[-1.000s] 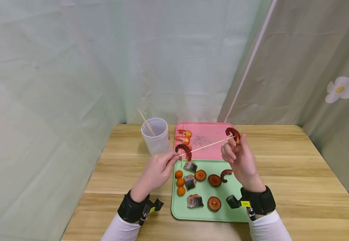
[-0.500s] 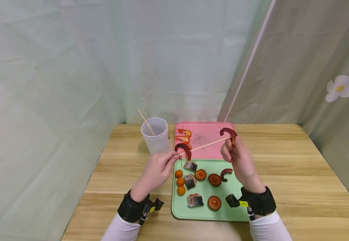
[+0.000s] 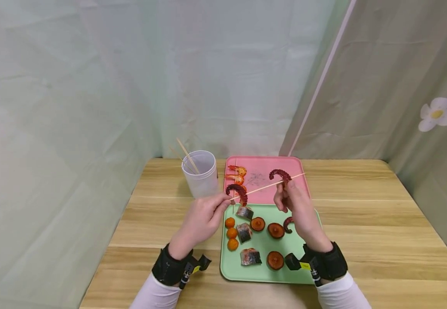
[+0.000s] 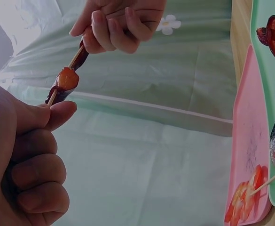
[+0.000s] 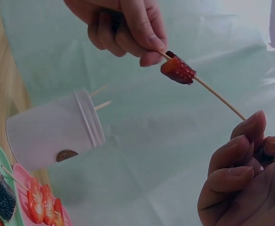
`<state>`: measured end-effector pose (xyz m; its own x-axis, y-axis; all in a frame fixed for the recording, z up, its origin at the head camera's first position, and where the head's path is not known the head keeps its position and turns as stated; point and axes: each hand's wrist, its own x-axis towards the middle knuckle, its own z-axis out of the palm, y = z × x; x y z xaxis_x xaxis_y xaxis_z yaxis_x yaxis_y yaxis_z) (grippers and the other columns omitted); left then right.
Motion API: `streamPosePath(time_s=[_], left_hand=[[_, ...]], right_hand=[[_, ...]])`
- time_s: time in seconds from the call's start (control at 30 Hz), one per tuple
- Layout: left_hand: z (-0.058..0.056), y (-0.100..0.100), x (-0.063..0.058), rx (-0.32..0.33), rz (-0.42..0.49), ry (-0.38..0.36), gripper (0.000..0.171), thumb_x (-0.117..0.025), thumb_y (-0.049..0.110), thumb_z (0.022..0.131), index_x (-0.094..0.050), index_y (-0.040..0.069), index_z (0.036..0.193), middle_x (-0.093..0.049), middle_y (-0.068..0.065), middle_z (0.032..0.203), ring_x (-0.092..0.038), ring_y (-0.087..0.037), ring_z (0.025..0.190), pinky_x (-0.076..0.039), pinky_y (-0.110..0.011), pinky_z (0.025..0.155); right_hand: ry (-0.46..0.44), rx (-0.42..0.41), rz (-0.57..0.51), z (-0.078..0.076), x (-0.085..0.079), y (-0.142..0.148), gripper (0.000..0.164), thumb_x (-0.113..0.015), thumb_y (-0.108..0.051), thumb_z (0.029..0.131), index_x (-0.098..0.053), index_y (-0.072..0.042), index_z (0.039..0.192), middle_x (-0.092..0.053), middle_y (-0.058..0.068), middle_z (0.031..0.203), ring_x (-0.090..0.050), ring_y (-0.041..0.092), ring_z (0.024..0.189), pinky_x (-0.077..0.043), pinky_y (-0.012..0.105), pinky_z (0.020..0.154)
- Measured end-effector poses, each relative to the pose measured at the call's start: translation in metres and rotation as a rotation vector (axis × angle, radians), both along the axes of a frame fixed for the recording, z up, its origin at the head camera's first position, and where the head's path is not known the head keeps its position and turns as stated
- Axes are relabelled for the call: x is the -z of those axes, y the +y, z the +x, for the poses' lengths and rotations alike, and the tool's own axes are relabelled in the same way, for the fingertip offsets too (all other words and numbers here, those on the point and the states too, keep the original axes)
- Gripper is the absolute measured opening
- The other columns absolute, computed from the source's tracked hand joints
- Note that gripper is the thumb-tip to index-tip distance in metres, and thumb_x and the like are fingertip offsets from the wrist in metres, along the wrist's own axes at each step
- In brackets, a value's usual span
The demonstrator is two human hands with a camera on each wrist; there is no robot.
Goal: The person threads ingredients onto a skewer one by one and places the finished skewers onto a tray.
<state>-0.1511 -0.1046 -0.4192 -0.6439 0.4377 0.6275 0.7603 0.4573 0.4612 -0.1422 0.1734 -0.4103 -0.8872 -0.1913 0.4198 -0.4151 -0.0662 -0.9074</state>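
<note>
My left hand [image 3: 204, 216] pinches a bamboo skewer [image 3: 262, 188] near one end, between thumb and forefinger. One curled, dark red octopus tentacle [image 3: 240, 194] is threaded on it close to those fingers. Farther along, my right hand [image 3: 302, 212] pinches a second tentacle [image 3: 280, 173], through which the skewer passes; its bare tip sticks out to the right. In the right wrist view, this second tentacle [image 5: 271, 147] is partly hidden by the fingers. A third tentacle [image 3: 288, 224] lies on the green tray [image 3: 300, 274], partly covered by my right hand.
Mushroom caps [image 3: 276, 231], fish pieces [image 3: 250, 256] and orange balls [image 3: 232, 233] lie on the green tray. Behind it, the pink tray [image 3: 264, 163] bears a skewer of shrimp [image 3: 235, 179]. A white cup [image 3: 201, 180] with several skewers stands at left.
My right hand has moved left along the skewer, sliding the second tentacle inward from the tip. The skewer's tip now shows beyond it. My left hand has hardly moved.
</note>
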Motion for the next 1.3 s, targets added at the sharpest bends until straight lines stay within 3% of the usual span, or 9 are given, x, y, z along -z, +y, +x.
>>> streamPosePath(time_s=[0.3, 0.57, 0.77, 1.1, 1.3], left_hand=[[0.002, 0.003, 0.0, -0.004, 0.009, 0.019, 0.01, -0.066, 0.002, 0.104, -0.076, 0.004, 0.105, -0.062, 0.002, 0.077, -0.053, -0.008, 0.064, -0.05, -0.028, 0.062], [0.004, 0.006, 0.001, 0.01, 0.011, 0.01, 0.009, -0.066, 0.002, 0.104, -0.075, 0.004, 0.104, -0.061, 0.002, 0.077, -0.052, -0.008, 0.064, -0.049, -0.027, 0.061], [0.004, 0.008, 0.002, 0.018, 0.022, 0.017, 0.009, -0.066, 0.002, 0.104, -0.074, 0.004, 0.105, -0.06, 0.003, 0.077, -0.052, -0.008, 0.064, -0.048, -0.026, 0.06], [0.002, 0.01, 0.001, 0.033, 0.035, 0.032, 0.009, -0.067, 0.001, 0.103, -0.075, 0.003, 0.107, -0.058, 0.004, 0.075, -0.049, -0.006, 0.062, -0.046, -0.024, 0.059], [0.0, 0.009, 0.004, 0.029, 0.041, 0.022, 0.01, -0.066, 0.0, 0.103, -0.075, 0.002, 0.106, -0.059, 0.003, 0.076, -0.051, -0.007, 0.063, -0.048, -0.026, 0.061]], right_hand=[[0.037, 0.008, 0.066, 0.002, 0.006, -0.013, 0.05, -0.021, -0.034, 0.12, -0.048, 0.004, 0.101, -0.049, 0.011, 0.07, -0.042, 0.017, 0.061, -0.035, 0.034, 0.059], [0.043, -0.054, 0.07, 0.005, 0.014, -0.027, 0.044, -0.022, -0.027, 0.12, -0.048, 0.004, 0.103, -0.049, 0.014, 0.073, -0.037, 0.028, 0.06, -0.033, 0.039, 0.06], [0.015, -0.064, 0.122, 0.006, 0.02, -0.036, 0.04, -0.024, -0.023, 0.12, -0.052, 0.003, 0.108, -0.055, 0.014, 0.079, -0.047, 0.021, 0.065, -0.038, 0.035, 0.061], [0.01, -0.099, 0.157, 0.005, 0.02, -0.034, 0.041, -0.022, -0.022, 0.12, -0.054, 0.0, 0.106, -0.054, 0.026, 0.079, -0.05, 0.021, 0.067, -0.041, 0.034, 0.063], [0.027, -0.108, 0.162, 0.005, 0.019, -0.033, 0.044, -0.019, -0.024, 0.121, -0.053, 0.0, 0.109, -0.054, 0.022, 0.078, -0.045, 0.024, 0.063, -0.039, 0.04, 0.061]])
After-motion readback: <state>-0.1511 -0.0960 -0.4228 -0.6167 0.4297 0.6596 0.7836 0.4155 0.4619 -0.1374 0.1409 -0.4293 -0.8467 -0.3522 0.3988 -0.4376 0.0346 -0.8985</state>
